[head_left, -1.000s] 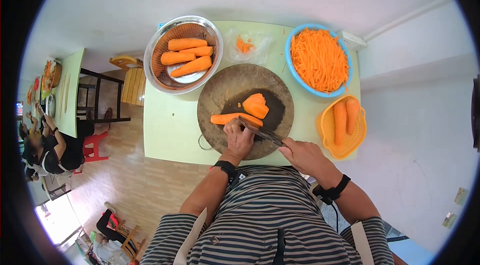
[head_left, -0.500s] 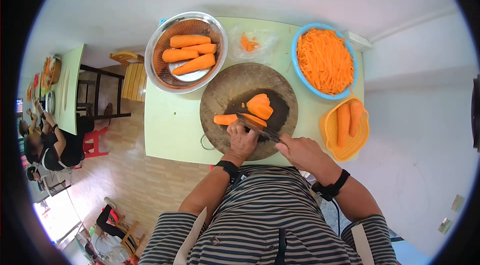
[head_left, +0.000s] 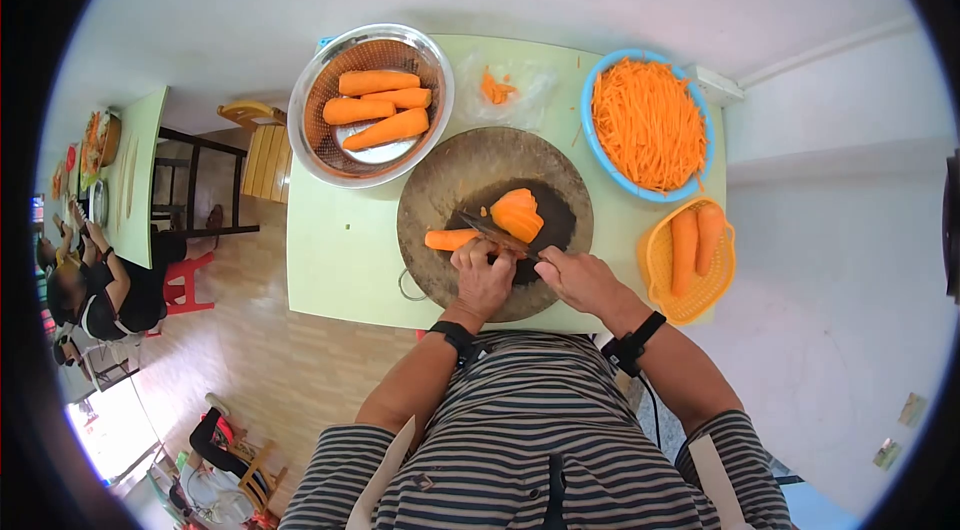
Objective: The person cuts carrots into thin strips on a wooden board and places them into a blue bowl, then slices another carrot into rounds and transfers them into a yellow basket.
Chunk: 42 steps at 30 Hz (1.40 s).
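Note:
On the round wooden chopping board (head_left: 430,180) a peeled carrot (head_left: 448,240) lies crosswise. My left hand (head_left: 485,275) presses on it with curled fingers. In my right hand (head_left: 582,280) is the handle of a knife (head_left: 497,233), its dark blade slanting up to the left over the carrot, right by my left fingertips. The blade hides the carrot's right part. Just beyond the blade sits a fanned pile of carrot slices (head_left: 517,216) on a wet dark patch of the board.
A steel bowl (head_left: 297,135) with several whole carrots stands at the back left. At right are a blue basin (head_left: 588,120) heaped with carrot shreds and a yellow basket (head_left: 655,275) with two carrots. Scraps lie on a plastic bag (head_left: 535,95). People sit at another table (head_left: 140,160) far left.
My right hand and the knife have moved left and slightly up, so the blade now reaches further across the carrot. My left hand stays on the carrot.

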### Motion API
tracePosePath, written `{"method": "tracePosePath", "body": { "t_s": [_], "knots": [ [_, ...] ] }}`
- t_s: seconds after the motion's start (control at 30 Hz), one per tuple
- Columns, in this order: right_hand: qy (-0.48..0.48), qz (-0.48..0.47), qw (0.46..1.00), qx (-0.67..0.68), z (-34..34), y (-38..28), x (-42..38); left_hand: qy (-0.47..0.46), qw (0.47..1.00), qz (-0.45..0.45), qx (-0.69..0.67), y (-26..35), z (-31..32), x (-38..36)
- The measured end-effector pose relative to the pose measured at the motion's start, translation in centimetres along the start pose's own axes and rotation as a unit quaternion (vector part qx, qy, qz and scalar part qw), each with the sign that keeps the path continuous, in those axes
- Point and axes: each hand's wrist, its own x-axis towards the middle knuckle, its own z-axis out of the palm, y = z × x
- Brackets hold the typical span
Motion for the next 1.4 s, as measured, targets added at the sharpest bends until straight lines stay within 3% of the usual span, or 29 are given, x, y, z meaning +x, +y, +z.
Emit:
{"method": "tracePosePath", "body": {
  "t_s": [0.23, 0.3, 0.6, 1.4],
  "knots": [
    [-0.006, 0.011, 1.000, -0.004, -0.9, -0.6, -0.9, 0.007, 1.000, -0.002, 0.011, -0.1, 0.1, -0.1],
    [0.038, -0.008, 0.999, -0.008, -1.2, -1.3, -2.7, -0.025, 1.000, -0.006, 0.006, -0.2, -0.4, -0.3],
    [0.018, 0.004, 0.999, -0.038, -2.6, -2.2, -7.3, -0.037, 0.999, -0.015, 0.022, -0.7, -0.8, -1.0],
    [-0.007, 0.023, 0.998, -0.066, -4.1, -3.4, -7.5, -0.060, 0.997, -0.021, 0.054, -0.9, -0.3, -1.1]
  ]
}}
